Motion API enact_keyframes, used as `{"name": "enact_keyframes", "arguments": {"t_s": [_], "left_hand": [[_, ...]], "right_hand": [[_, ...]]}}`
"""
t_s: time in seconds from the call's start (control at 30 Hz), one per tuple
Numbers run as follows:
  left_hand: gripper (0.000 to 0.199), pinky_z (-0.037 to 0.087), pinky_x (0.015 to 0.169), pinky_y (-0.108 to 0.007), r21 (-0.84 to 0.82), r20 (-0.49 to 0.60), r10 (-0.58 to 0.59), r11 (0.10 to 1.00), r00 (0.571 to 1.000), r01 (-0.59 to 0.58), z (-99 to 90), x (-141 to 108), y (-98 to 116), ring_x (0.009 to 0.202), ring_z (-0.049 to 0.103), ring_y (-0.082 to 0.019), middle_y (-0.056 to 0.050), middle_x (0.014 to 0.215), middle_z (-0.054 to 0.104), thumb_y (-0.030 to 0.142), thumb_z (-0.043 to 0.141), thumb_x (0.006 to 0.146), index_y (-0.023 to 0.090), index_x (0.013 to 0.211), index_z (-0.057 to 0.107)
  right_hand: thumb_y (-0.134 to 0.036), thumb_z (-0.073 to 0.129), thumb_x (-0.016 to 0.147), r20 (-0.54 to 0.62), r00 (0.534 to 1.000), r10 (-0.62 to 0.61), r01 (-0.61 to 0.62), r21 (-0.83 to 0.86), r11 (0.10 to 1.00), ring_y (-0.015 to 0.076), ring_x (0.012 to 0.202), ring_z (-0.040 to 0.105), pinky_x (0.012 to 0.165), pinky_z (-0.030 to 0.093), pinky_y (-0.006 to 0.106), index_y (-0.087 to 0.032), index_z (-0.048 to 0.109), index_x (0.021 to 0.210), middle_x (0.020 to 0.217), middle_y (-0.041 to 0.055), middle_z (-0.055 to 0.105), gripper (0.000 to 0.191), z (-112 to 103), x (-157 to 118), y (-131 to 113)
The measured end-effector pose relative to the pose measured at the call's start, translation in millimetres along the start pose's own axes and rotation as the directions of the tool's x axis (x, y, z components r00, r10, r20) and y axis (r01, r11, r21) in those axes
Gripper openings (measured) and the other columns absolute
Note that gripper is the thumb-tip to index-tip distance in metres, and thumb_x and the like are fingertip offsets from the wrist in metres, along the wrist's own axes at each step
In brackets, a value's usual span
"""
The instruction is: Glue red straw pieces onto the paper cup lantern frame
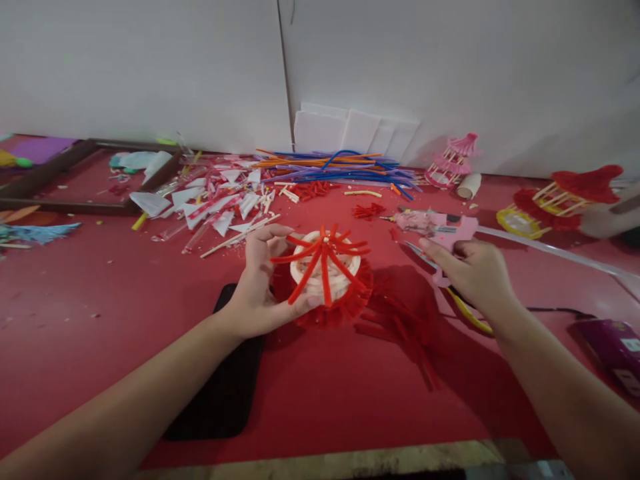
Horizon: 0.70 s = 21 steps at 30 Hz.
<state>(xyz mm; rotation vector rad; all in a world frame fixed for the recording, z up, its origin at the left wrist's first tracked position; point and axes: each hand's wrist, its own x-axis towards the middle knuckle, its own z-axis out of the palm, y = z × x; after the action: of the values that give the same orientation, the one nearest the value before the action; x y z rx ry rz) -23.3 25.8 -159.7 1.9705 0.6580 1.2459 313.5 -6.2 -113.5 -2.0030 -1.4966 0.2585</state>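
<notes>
My left hand (260, 287) grips the left side of a round cream-coloured craft piece (326, 270), its thumb in front and fingers behind. Red fuzzy strips (325, 267) fan out from a peak over the top of the piece, and a red fringe surrounds its lower part. At the right, my right hand (470, 273) is closed around the handle area of a pink glue gun (435, 227), whose nozzle points left. Scissors (423, 257) lie just beside and below the gun, partly hidden by that hand. Loose red strips (407, 327) lie between the two hands.
A black phone (220, 393) lies beneath my left forearm. Behind are plastic and paper scraps (215, 200), coloured pipe cleaners (340, 167) and white sheets (355, 130). Pink (453, 160) and red (570, 197) tiered models stand at the right, near a purple box (610, 350).
</notes>
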Motion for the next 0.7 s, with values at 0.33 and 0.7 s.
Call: {"name": "enact_keyframes", "arguments": {"t_s": [0.33,0.7], "left_hand": [[0.086,0.061,0.094,-0.059,0.014,0.059,0.044,0.999,0.997,-0.045,1.0,3.1,7.9,0.116,0.068,-0.037,-0.012,0.127,0.061,0.047,0.091,0.076,0.037,0.144,0.038],[0.111,0.06,0.096,-0.065,0.022,0.046,0.1,0.995,0.994,-0.101,-3.7,0.0,-2.0,0.115,0.067,-0.04,-0.014,0.131,0.058,0.083,0.086,0.062,0.037,0.149,0.036]], "right_hand": [[-0.068,0.052,0.096,0.338,0.934,0.117,0.089,-0.537,0.839,0.0214,0.063,0.049,0.062,0.028,0.034,-0.024,0.051,0.052,0.061,0.0055,0.056,0.062,0.8,5.3,-3.9],[-0.031,0.07,0.096,0.649,0.469,-0.599,0.728,0.099,0.678,0.0213,0.087,0.061,0.082,0.043,0.036,-0.021,0.071,0.086,0.093,0.0055,0.067,0.014,-5.7,-17.2,-0.8]]}}
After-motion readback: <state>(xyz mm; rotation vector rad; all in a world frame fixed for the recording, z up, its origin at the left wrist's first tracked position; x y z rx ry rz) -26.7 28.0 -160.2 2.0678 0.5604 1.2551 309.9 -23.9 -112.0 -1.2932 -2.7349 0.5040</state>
